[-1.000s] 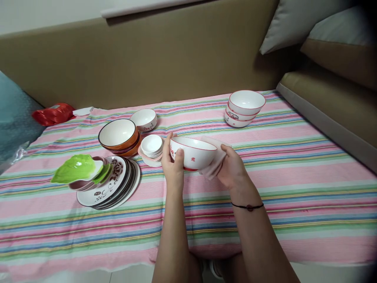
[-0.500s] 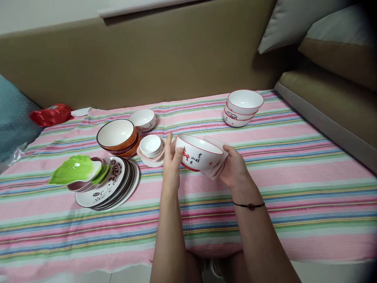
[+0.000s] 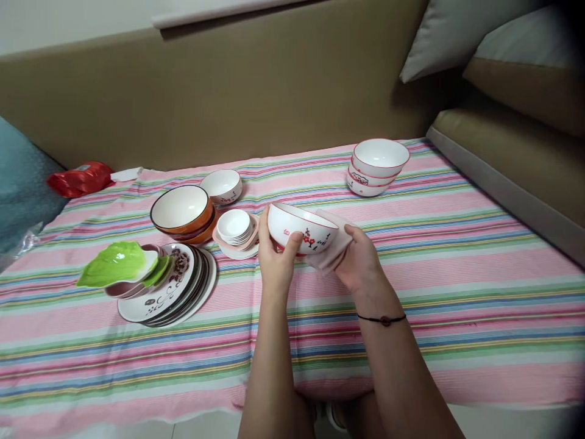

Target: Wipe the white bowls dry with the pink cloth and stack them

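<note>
Bowl (image 3: 297, 224), rim (image 3: 315, 219) tilted, is clasped by left hand (image 3: 276, 261); right hand (image 3: 360, 261) pinches cloth (image 3: 339, 242); stacked bowls (image 3: 377, 169) well apart.

Left hand (image 3: 276, 259): holds one red-rimmed white bowl (image 3: 301, 227), tilted. Right hand (image 3: 361, 262): holds pale cloth (image 3: 333, 251) against it. Striped surface (image 3: 457, 262), near far edge: bowl stack (image 3: 378, 166); toward left edge: plate stack (image 3: 180, 296) bearing green leaf-shaped dish (image 3: 116, 263).

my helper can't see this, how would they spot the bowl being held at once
Start from the striped cover. Above its middle, the left hand grips a tilted white bowl while the right hand holds a pale cloth against it. It has red blossoms and, unlike the other bowls, is in hand rather than set down.
</note>
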### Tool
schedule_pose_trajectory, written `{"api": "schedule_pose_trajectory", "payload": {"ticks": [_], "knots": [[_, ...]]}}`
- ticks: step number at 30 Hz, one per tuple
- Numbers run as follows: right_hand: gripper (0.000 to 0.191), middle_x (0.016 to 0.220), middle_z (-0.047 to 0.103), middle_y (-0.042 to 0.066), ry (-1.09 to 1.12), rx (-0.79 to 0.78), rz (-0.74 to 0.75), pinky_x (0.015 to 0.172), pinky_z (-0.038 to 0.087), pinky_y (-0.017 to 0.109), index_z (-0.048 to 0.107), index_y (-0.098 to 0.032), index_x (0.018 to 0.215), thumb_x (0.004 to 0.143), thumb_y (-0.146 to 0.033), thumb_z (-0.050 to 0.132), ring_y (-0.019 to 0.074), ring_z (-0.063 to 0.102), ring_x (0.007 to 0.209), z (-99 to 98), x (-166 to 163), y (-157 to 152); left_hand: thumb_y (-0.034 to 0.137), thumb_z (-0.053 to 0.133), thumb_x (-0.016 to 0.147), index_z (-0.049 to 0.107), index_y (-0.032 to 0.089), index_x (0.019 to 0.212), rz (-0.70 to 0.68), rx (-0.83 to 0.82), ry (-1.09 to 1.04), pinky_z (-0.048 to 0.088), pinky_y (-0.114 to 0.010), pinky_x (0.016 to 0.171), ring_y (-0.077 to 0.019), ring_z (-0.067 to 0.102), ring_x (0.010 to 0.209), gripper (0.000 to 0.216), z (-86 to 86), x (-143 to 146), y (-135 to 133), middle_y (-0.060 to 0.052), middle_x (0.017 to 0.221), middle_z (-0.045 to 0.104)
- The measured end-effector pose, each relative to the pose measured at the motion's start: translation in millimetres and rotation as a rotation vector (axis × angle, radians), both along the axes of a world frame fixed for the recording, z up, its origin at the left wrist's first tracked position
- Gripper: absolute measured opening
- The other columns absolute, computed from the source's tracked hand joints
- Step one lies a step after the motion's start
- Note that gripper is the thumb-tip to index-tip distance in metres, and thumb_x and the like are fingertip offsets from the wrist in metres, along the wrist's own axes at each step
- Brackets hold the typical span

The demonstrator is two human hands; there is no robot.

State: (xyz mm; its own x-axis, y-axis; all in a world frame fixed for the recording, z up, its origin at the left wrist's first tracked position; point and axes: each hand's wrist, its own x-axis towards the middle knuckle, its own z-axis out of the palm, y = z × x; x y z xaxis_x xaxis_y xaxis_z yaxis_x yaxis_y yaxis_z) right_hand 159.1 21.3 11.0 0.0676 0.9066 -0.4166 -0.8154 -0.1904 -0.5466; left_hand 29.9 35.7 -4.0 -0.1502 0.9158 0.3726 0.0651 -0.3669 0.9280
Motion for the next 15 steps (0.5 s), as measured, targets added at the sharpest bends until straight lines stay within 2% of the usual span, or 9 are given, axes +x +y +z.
{"api": "schedule_pose_trajectory", "payload": {"ticks": [5, 7, 10, 12, 15], "knots": [[0.042, 0.090, 0.076, 0.006, 0.036, -0.025, -0.061, 0.077, 0.057, 0.041, 0.067, -0.018, 0.115, 0.087, -0.028, 0.037, 0.0249, 0.067, 0.088, 1.3, 1.2, -1.1, 0.051, 0.077, 0.069, 0.043, 0.028, 0.144, -0.012, -0.025, 0.058, 0.027, -0.040, 0.118, -0.0305, 0.030, 0.144, 0.085, -3.7, 1.4, -0.8, -0.007, 0.156, 0.036], [0.042, 0.091, 0.075, 0.006, 0.033, -0.040, -0.070, 0.073, 0.057, 0.042, 0.066, -0.019, 0.115, 0.087, -0.029, 0.037, 0.0255, 0.067, 0.087, 0.7, 3.7, -1.2, 0.058, 0.066, 0.078, 0.051, 0.027, 0.139, -0.074, -0.045, -0.026, 0.028, -0.040, 0.117, -0.0296, 0.033, 0.143, 0.071, -4.3, -2.0, 1.0, -0.008, 0.152, 0.042], [0.040, 0.094, 0.075, 0.005, 0.002, -0.069, -0.089, 0.068, 0.057, 0.039, 0.067, -0.021, 0.113, 0.088, -0.031, 0.038, 0.0246, 0.066, 0.089, -1.2, 8.8, -1.1, 0.061, 0.047, 0.089, 0.064, 0.024, 0.125, -0.106, -0.096, -0.208, 0.039, -0.042, 0.110, -0.0292, 0.048, 0.134, 0.055, -4.5, -7.4, 4.2, -0.010, 0.139, 0.057], [0.039, 0.092, 0.075, 0.005, -0.038, -0.085, -0.082, 0.064, 0.056, 0.035, 0.068, -0.020, 0.109, 0.088, -0.031, 0.038, 0.0231, 0.066, 0.087, -2.4, 11.7, -1.1, 0.057, 0.056, 0.086, 0.067, 0.023, 0.119, -0.083, -0.106, -0.255, 0.043, -0.043, 0.105, -0.0288, 0.054, 0.127, 0.048, -5.5, -10.3, 6.1, -0.011, 0.132, 0.062], [0.037, 0.088, 0.075, 0.005, -0.078, -0.083, -0.058, 0.060, 0.054, 0.031, 0.070, -0.019, 0.105, 0.086, -0.030, 0.041, 0.0218, 0.065, 0.081, -3.1, 13.3, -1.7, 0.052, 0.069, 0.078, 0.059, 0.027, 0.129, -0.129, -0.148, -0.252, 0.042, -0.043, 0.106, -0.0277, 0.052, 0.129, 0.057, -8.6, -13.6, 7.5, -0.010, 0.137, 0.058]]}}
